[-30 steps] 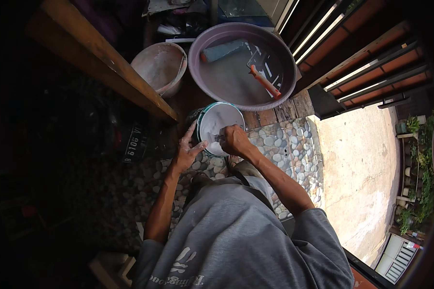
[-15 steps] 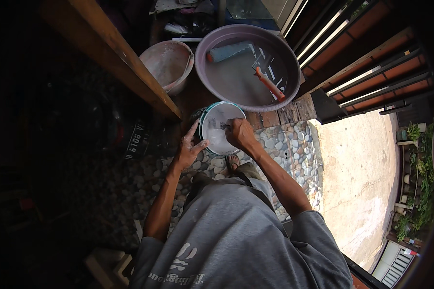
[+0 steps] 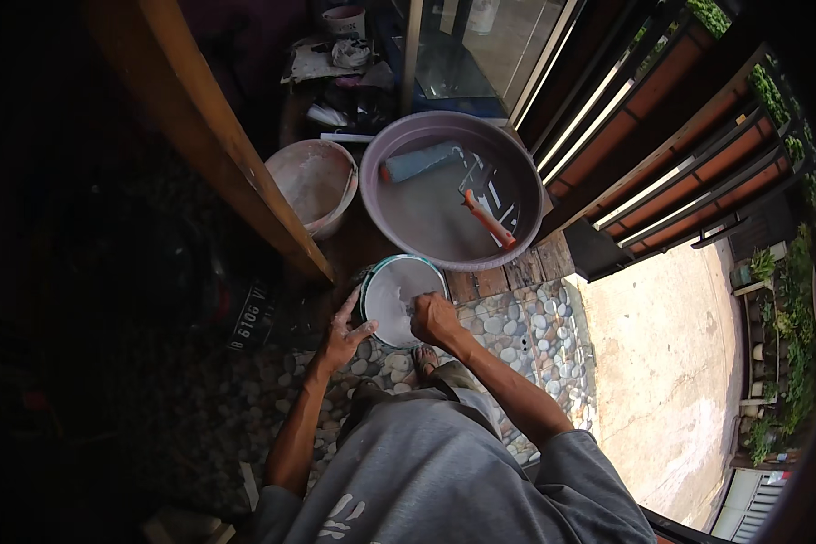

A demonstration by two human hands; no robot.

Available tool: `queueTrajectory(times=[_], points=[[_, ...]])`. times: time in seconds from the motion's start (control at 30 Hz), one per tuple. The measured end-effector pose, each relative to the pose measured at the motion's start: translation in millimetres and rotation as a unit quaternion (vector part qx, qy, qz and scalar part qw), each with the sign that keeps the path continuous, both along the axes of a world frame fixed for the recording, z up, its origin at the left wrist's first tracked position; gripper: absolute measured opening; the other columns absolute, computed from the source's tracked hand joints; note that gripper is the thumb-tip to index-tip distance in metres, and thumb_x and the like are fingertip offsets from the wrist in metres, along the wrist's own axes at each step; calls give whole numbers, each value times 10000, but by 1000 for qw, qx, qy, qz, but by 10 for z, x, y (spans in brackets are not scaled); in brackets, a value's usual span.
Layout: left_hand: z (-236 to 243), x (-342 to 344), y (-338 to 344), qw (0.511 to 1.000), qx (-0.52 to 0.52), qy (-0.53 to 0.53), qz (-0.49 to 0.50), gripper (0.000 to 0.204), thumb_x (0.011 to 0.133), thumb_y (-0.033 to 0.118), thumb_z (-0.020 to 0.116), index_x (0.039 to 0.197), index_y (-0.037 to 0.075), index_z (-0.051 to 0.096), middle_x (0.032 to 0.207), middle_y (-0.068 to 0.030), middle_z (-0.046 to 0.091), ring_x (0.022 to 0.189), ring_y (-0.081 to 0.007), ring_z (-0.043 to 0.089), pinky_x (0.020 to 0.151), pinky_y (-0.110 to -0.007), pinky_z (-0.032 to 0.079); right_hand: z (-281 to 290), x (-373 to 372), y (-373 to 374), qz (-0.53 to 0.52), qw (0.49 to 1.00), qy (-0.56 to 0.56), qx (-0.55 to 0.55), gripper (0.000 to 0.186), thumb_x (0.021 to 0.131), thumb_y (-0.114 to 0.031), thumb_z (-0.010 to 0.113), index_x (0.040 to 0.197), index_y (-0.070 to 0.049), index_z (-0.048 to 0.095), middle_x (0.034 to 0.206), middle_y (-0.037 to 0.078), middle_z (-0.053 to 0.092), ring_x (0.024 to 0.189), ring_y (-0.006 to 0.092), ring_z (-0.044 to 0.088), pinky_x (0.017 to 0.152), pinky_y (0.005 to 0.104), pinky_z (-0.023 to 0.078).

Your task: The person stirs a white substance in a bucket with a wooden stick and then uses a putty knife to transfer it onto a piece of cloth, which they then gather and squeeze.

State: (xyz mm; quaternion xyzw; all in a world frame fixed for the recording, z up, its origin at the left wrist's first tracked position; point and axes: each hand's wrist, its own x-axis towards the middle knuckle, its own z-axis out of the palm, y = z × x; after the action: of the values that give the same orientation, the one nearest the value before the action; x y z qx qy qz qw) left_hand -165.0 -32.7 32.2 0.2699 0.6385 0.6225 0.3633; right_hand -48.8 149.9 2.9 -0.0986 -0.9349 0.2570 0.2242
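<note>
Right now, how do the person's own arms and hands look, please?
The forearms are bare below the short sleeves of a grey T-shirt. The left hand and right hand wear no gloves; whitish smears mark the left one. I can make out no watch or bracelet.

Both bare forearms reach forward, left fingers spread, right fingers curled into a fist.

Black licence plate left of left hand: white characters. Grey T-shirt nearer body than hand: cropped pale print. Small tub far beyond hand: dark letters.
</note>
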Motion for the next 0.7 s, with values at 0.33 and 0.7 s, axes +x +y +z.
queueTrajectory(times=[0.33, 0.7], points=[[-84, -111, -63, 999, 16, 36, 1, 714, 788, 194, 660, 1391, -19, 342, 1336, -160, 470, 1245, -237, 417, 1068, -338, 277, 28, -44, -23, -29, 996, -81, -10, 63, 667, -56, 560, 691, -4, 587, 696, 243, 601, 650, 447, 573, 644, 505, 484], [-30, -191, -260, 999, -22, 33, -5, 733, 815, 185, 662, 1439, 69, 295, 1210, -93, 543, 942, -133, 563, 727, -259, 507, 30, -72, -132, -41, 997, -49, 42, 59, 701, -49, 534, 744, -23, 503, 680, 221, 543, 635, 408, 547, 601, 495, 450]])
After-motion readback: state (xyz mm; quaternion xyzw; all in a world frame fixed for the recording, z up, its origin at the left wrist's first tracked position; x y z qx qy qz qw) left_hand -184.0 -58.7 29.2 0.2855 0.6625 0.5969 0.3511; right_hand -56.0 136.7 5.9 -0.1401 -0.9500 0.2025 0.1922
